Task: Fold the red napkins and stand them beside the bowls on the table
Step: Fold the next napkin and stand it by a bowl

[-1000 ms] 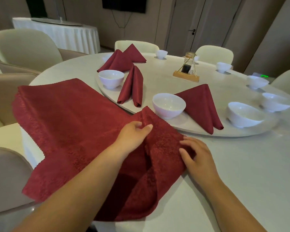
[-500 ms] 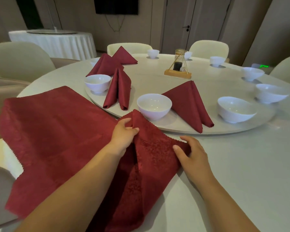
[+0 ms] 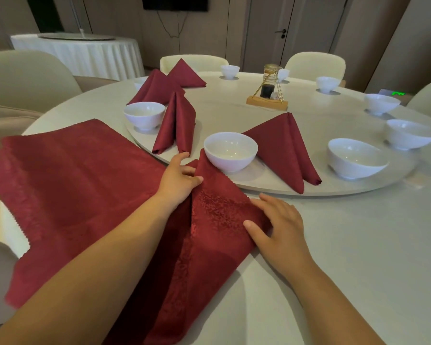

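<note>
- Head view: we see a large dark-red patterned cloth napkin spread over the near left part of the round white table. Its near left corner hangs past the table's edge.
- The napkin's right portion is drawn up into a raised fold. The tip of the fold rises just beside the nearest white ceramic bowl; we cannot tell whether they touch.
- Our left grip is clenched on that fold near its tip, with the thumb against the cloth and the inner fingers curled.
- Our right grip is released. Its fingers are straight and spread, and it presses flat on the fold's right edge against the table.
- The nearest bowl stands at the near rim of a pale round turntable.
- Just right of that bowl stands a folded red napkin, peaked like a tent.
- Farther left, a second folded napkin stands just beside another white bowl.
- A third white bowl sits on the turntable's right side.
- Near the turntable's middle we see a wooden stand holding a dark bottle.
</note>
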{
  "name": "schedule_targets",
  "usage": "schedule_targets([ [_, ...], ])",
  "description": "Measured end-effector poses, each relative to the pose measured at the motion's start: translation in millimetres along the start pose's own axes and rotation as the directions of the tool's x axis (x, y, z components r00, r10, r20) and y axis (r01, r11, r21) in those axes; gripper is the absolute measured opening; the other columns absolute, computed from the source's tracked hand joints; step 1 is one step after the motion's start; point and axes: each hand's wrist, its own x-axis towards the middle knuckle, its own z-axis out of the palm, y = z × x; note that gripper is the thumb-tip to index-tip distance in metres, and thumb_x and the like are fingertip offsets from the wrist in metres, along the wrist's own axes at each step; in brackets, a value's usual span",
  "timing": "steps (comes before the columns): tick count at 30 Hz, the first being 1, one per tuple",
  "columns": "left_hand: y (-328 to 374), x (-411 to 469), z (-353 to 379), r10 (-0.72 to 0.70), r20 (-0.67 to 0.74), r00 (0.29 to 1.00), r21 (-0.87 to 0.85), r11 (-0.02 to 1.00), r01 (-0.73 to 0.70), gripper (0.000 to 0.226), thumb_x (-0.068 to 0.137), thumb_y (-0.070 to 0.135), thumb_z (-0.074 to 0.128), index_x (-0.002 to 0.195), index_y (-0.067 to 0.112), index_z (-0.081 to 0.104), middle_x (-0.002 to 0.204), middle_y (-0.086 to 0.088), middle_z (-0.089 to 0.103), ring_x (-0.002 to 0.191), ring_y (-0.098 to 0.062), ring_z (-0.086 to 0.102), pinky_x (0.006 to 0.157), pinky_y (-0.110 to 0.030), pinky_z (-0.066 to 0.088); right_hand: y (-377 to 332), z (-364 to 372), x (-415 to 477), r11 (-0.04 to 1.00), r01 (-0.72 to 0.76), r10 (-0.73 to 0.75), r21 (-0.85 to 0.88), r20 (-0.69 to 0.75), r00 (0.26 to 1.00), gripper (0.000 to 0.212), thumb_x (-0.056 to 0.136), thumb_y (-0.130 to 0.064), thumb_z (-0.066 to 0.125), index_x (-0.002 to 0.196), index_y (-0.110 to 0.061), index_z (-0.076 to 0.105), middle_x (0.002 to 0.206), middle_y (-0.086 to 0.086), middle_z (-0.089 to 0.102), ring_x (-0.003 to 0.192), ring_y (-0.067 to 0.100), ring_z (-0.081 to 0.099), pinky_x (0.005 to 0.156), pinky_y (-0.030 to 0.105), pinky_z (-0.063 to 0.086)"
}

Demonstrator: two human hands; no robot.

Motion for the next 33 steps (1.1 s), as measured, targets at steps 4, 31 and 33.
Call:
schedule_targets([
  [4,-8.3,8.5,1.5,0.057,-0.067,0.996,0.092,0.994,-0.05,0.05,0.078,-0.004,0.065,0.124,0.006,0.048,0.076,0.008,0.048,0.065,-0.006,0.048,0.063,-0.01,0.039,-5.2,6.1,-1.6,0.976,0.192,-0.18,-0.1,0.117,0.977,0.055,0.078,-0.05,0.037,0.117,-0.021,0.063,0.13,0.001,0.055,0.125,0.024,0.046,0.106,0.039,0.014],
  [31,-39.6,-155.1,-18.5,0.194,0.589,0.784,0.702,0.359,-0.616,0.063,0.099,0.043,0.007,0.118,0.017,0.061,0.118,-0.002,0.064,0.109,-0.016,0.061,0.095,-0.029,0.031,-10.3,7.8,-1.2,0.944,0.205,-0.047,-0.261,0.505,0.862,0.045,0.099,-0.04,0.026,0.143,-0.033,0.021,0.154,-0.013,0.008,0.141,0.003,0.001,0.106,0.017,-0.009],
  [33,-43.9,-164.7,-28.9,0.228,0.572,0.788,0.709,0.346,-0.615,0.054,0.099,0.044,0.007,0.122,0.021,0.05,0.12,-0.002,0.063,0.115,-0.016,0.055,0.1,-0.028,0.027,-9.1,7.2,0.3,0.931,0.157,0.023,-0.328,0.484,0.875,0.047,0.1,-0.036,0.026,0.145,-0.031,0.016,0.155,-0.01,0.004,0.142,0.006,-0.001,0.111,0.024,-0.008],
])
